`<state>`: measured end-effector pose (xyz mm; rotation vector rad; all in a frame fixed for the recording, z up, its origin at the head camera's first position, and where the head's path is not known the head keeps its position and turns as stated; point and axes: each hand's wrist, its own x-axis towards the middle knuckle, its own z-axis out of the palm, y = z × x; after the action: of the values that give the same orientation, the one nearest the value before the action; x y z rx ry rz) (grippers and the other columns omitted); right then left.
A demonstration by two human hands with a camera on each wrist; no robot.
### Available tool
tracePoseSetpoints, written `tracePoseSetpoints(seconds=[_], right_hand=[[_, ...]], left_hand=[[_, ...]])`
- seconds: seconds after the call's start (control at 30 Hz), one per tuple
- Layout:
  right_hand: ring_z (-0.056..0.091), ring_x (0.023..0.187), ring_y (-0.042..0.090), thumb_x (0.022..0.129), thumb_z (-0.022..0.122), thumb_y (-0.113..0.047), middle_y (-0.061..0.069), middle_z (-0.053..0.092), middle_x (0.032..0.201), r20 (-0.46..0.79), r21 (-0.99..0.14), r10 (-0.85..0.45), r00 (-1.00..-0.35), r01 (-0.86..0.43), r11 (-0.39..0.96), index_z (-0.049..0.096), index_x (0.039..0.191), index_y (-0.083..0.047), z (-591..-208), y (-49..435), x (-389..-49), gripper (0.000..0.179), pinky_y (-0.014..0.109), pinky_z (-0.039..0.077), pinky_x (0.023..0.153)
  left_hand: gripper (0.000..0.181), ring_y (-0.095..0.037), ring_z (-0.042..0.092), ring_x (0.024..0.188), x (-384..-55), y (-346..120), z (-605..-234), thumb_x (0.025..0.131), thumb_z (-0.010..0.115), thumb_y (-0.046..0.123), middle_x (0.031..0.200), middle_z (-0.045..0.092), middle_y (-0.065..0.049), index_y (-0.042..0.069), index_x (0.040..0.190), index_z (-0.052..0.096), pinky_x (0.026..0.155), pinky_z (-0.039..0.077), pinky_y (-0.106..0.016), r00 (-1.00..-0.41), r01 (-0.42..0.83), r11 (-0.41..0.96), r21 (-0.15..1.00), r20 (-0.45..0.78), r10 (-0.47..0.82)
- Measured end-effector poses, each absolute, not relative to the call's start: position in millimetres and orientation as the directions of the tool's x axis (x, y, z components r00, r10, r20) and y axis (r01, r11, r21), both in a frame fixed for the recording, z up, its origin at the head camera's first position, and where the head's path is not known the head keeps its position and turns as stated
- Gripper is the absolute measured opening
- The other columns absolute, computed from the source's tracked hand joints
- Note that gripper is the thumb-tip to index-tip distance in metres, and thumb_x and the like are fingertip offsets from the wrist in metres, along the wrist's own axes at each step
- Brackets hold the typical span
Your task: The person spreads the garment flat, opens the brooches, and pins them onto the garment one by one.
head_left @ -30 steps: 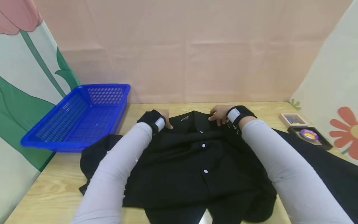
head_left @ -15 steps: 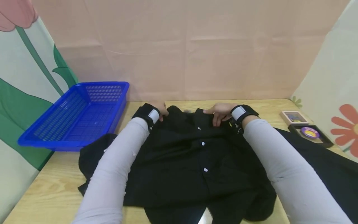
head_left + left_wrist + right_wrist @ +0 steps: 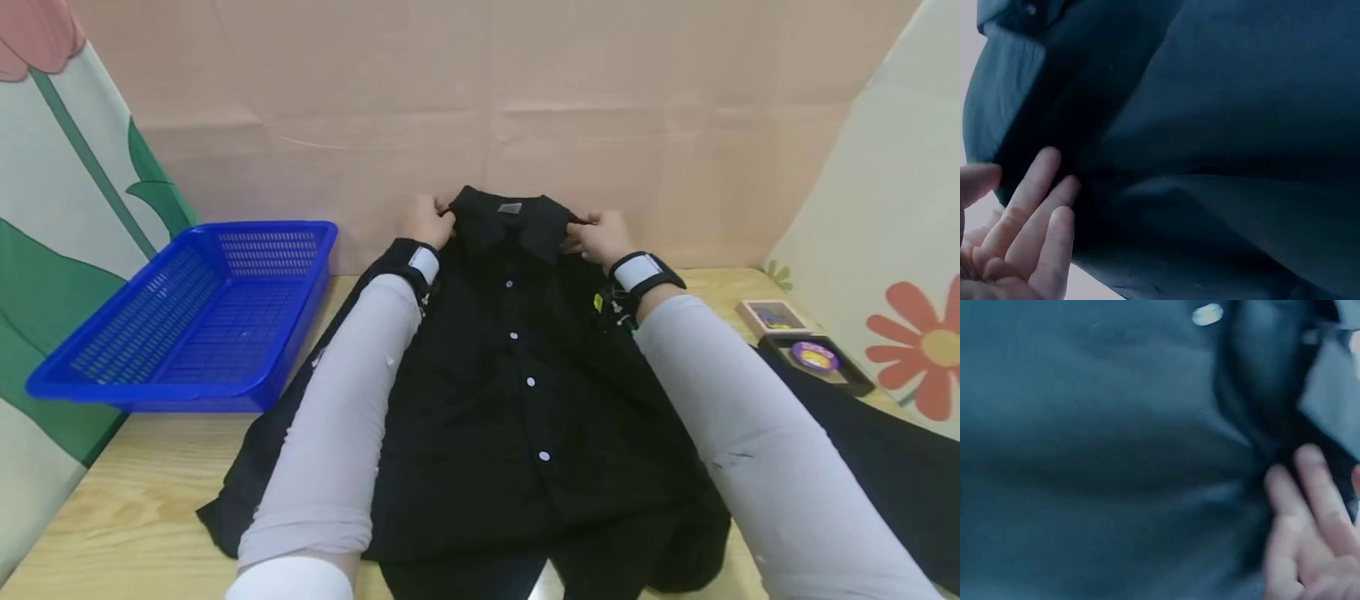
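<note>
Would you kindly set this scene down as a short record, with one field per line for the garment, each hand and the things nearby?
Garment: black shirt with white buttons, collar raised, lower part on the table
Left hand: left hand pinches the shirt beside the collar
Right hand: right hand pinches the other side
Left of shirt: blue basket
Right of shirt: light box; dark box with a purple disc

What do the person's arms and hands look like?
Long, light grey cloth sleeves cover both arms. Black fabric wristbands carry pale rectangular patches. A white sleeve edge shows on the left arm. The left hand and right hand are gloveless.
</note>
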<state>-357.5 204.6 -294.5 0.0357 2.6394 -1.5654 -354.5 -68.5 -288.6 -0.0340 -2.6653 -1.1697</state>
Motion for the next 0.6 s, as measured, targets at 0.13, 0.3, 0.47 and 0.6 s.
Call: tracePoseSetpoints(seconds=[0.13,0.3,0.47,0.6], right_hand=[[0.041,0.143,0.034,0.105,0.046,-0.026,0.019,0.023,0.163,-0.263,-0.872,-0.082,-0.961,0.200,0.447,0.007,0.159,-0.005,-316.5,208.8,-362.6,0.070,0.051,0.036,0.116],[0.032,0.147,0.039,0.105,0.044,-0.023,0.020,0.000,0.167,-0.374,-0.819,-0.107,-0.921,0.274,0.504,-0.023,0.155,-0.008,-354.7,212.3,-366.4,0.085,0.055,0.032,0.117],[0.028,0.147,0.044,0.102,0.052,-0.021,0.027,0.005,0.164,-0.313,-0.688,-0.091,-0.945,0.160,0.708,-0.014,0.156,0.000,-368.6,208.1,-361.7,0.087,0.057,0.034,0.115],[0.033,0.142,0.048,0.099,0.055,-0.021,0.033,0.026,0.156,-0.217,-0.473,-0.153,-0.964,-0.033,0.881,0.010,0.155,0.007,-357.4,199.8,-340.9,0.077,0.058,0.033,0.115]], left_hand=[[0.025,-0.029,0.062,0.111,-367.2,-58.4,-320.8,0.098,0.059,0.019,0.118,0.065,-0.015,0.001,0.115,0.062,0.097,0.049,-0.037,-0.978,0.074,0.687,0.723,0.187,-0.092],[0.024,-0.030,0.061,0.111,-375.3,-47.7,-364.1,0.096,0.062,0.021,0.118,0.065,-0.014,0.003,0.112,0.060,0.098,0.048,-0.040,-0.991,-0.034,0.704,0.709,0.067,-0.115],[0.011,-0.024,0.061,0.088,-366.9,-48.8,-376.9,0.091,0.062,0.017,0.090,0.065,-0.007,0.010,0.085,0.057,0.077,0.049,-0.033,-0.995,-0.068,0.775,0.628,0.012,-0.097],[0.029,-0.016,0.045,0.060,-350.5,-54.1,-367.5,0.092,0.058,0.014,0.066,0.047,-0.001,0.012,0.066,0.046,0.054,0.035,-0.028,-0.999,0.006,0.868,0.497,-0.033,0.026]])
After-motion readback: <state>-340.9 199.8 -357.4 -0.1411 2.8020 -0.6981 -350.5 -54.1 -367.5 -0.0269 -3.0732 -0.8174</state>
